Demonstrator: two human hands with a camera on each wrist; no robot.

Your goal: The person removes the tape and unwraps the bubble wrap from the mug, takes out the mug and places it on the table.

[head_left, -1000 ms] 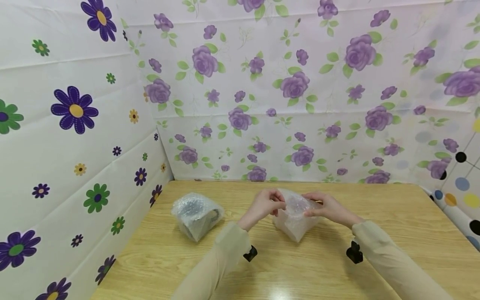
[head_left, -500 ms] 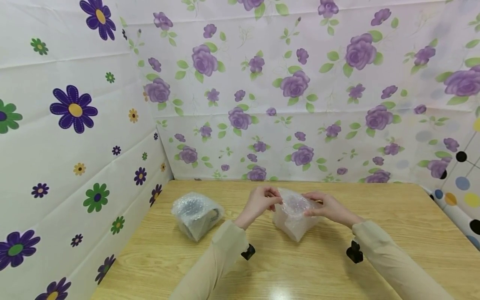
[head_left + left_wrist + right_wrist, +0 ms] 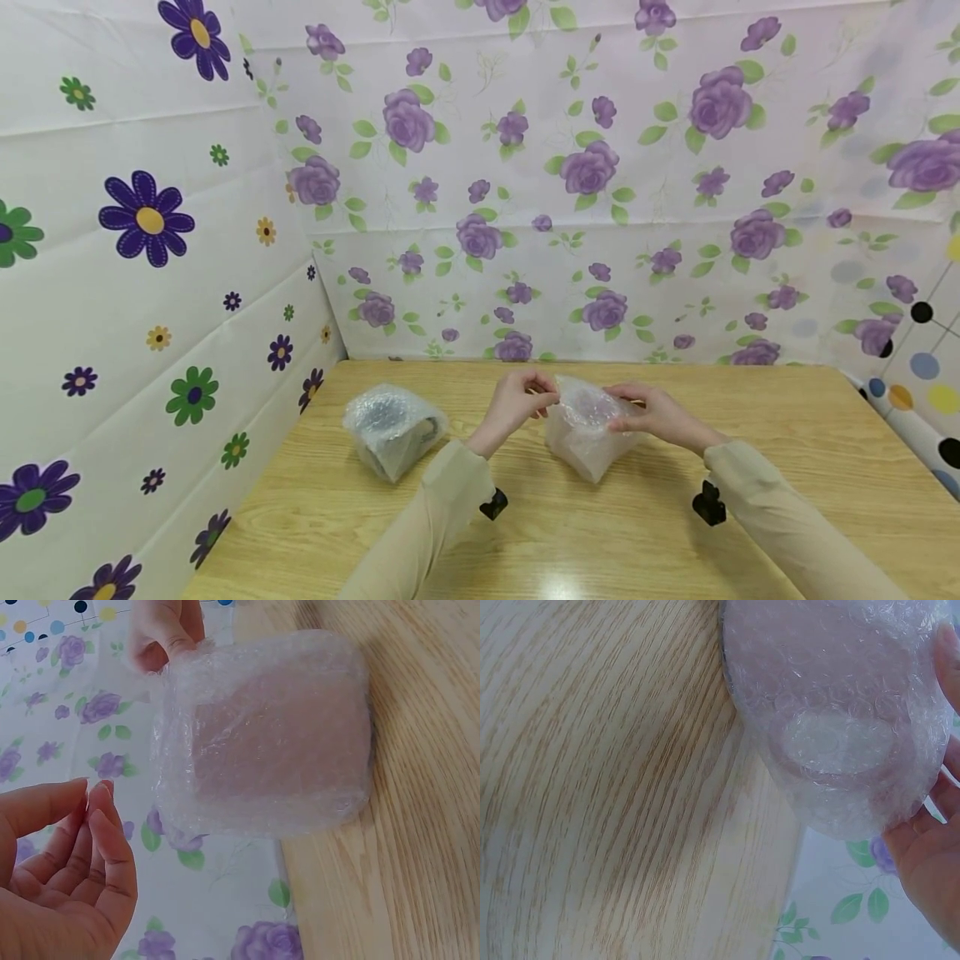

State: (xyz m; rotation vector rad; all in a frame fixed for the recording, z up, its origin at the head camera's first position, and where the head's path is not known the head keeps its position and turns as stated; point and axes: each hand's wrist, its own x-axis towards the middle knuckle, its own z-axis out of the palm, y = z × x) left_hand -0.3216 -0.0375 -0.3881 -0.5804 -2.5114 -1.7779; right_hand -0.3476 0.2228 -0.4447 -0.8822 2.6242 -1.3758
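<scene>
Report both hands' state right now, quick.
Left hand: closed; whether it pinches anything cannot be told.
Right hand: closed, holding the bubble-wrapped package.

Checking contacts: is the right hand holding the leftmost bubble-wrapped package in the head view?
No, the right hand holds the other bubble-wrapped package, farther right.

The table [image 3: 300,533] had a light wood-grain top. A bubble-wrapped bundle [image 3: 392,429] sat towards its left side. A rose-print cloth [image 3: 540,275], white and horizontally creased, hung behind; a daisy-print cloth [image 3: 187,283] lined the left, and a dotted cloth [image 3: 911,382] showed at far right.
</scene>
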